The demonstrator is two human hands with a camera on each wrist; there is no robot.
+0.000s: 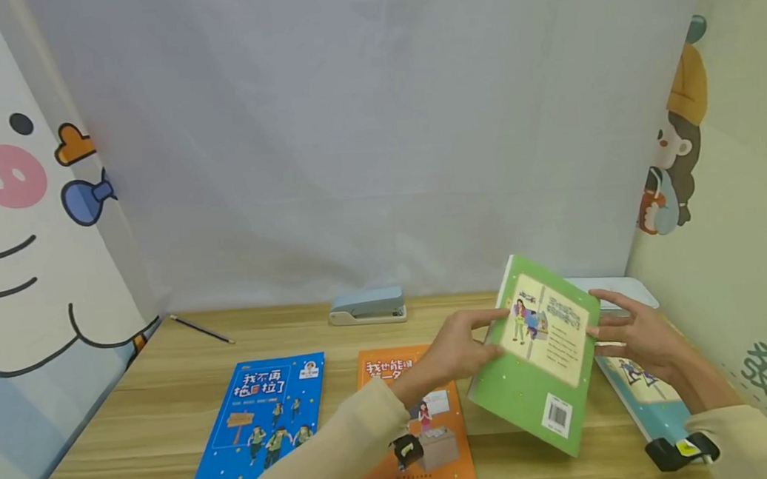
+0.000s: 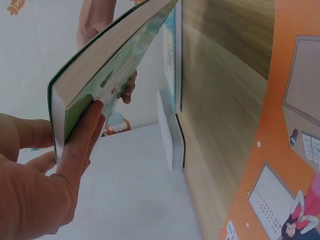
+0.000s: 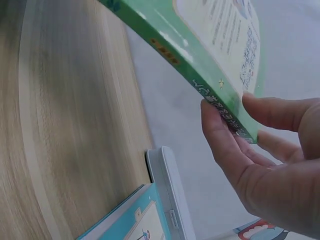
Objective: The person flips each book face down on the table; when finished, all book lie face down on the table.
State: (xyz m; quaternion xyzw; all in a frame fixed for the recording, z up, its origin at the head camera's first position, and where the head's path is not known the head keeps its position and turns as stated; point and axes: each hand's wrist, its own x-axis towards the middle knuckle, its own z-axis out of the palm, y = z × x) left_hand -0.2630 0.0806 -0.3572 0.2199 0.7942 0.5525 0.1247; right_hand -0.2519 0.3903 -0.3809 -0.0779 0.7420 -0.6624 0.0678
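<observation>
A green book (image 1: 540,355) is held tilted above the wooden table (image 1: 154,404), back cover with a barcode facing me. My left hand (image 1: 461,345) grips its left edge, thumb on the cover; in the left wrist view the fingers (image 2: 82,135) curl round the page edge of the green book (image 2: 105,65). My right hand (image 1: 637,333) holds the right edge by the spine, and the right wrist view shows its fingers (image 3: 225,145) on the green book (image 3: 200,55). Below the right hand lies a light blue book (image 1: 648,399).
An orange book (image 1: 423,430) and a blue book (image 1: 263,426) lie flat on the table's front half. A grey stapler (image 1: 368,306) and a pencil (image 1: 201,329) sit near the back. A white flat object (image 1: 617,290) lies at the right, against the curtain.
</observation>
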